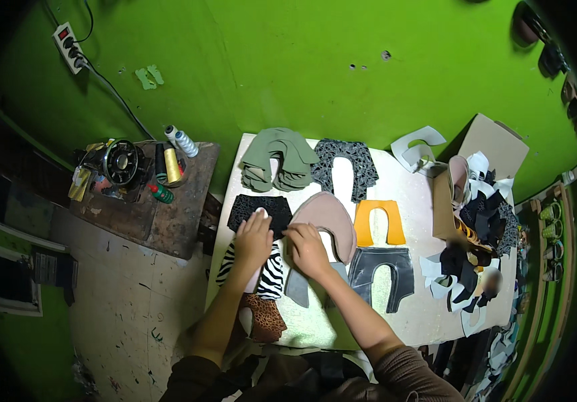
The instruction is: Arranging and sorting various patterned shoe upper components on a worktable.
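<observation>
My left hand [253, 240] lies flat with its fingers stretched out, across a black patterned cut piece [241, 209] and a zebra-striped piece [272, 271]. A small whitish bit shows at its fingertips. My right hand [307, 248] has its fingers bent together at the left end of a pinkish-beige curved piece [325, 211]; what they grip is hidden. Under that wrist and beside it lies a grey piece [298, 288]. A leopard-print piece [266, 318] sits near the table's front edge, below the zebra stripes.
Green U-shaped pieces [278, 149] are stacked at the back, beside a grey-black patterned piece [362, 171]. An orange piece [364, 224] and a black one [404, 268] lie rightward. A cardboard box [444, 204] overflows with scraps. A sewing machine [121, 163] and thread cones [186, 143] stand left.
</observation>
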`<state>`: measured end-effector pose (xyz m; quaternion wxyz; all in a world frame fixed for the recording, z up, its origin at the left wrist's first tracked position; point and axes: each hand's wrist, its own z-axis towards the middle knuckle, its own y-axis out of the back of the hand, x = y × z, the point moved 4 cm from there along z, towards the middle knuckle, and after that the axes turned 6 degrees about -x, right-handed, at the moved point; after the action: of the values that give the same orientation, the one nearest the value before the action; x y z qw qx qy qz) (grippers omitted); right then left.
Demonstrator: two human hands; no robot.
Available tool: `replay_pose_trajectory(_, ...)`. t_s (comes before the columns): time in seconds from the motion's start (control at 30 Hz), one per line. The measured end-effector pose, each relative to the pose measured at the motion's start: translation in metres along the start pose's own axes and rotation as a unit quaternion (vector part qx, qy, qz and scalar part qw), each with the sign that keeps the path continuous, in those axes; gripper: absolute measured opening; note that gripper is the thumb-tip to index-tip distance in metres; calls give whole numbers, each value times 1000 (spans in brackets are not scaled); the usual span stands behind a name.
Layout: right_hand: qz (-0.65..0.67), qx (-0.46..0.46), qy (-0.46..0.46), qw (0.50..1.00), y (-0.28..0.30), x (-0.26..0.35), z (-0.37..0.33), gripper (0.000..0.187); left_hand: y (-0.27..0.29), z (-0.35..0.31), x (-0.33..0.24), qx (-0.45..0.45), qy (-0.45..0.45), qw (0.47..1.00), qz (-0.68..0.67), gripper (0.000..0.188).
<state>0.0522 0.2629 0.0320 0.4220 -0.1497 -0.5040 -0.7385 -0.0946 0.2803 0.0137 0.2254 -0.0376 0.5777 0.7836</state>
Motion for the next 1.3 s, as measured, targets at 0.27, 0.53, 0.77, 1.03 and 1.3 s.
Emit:
replay_pose_trajectory(0.27, -17, -41, -110, 993, 102, -32, -96, 27, -14, -35, -154, 18, -59, 979, -193, 38)
replay_pose_trajectory(0.53, -34, -74, -127, 989, 217, -88, -177, 20, -70, -51, -300, 139, -83, 934, -317, 60)
replay_pose_trajectory(0.77, -117, -113, -108, 981, 321, -145, -203, 18, -101, -44, -404, 116, -115, 963, -215, 50)
replay_pose_trajectory(1.03, -318, 17, -257, 913, 376, -233, -204, 48, -136, -35, -447, 143, -93, 955, -241, 36)
replay_pose_trajectory(1.3, -95, -1, -184, 978, 383, -212, -206, 34, -123, -30, -448, 105, -30, 949, -296, 46)
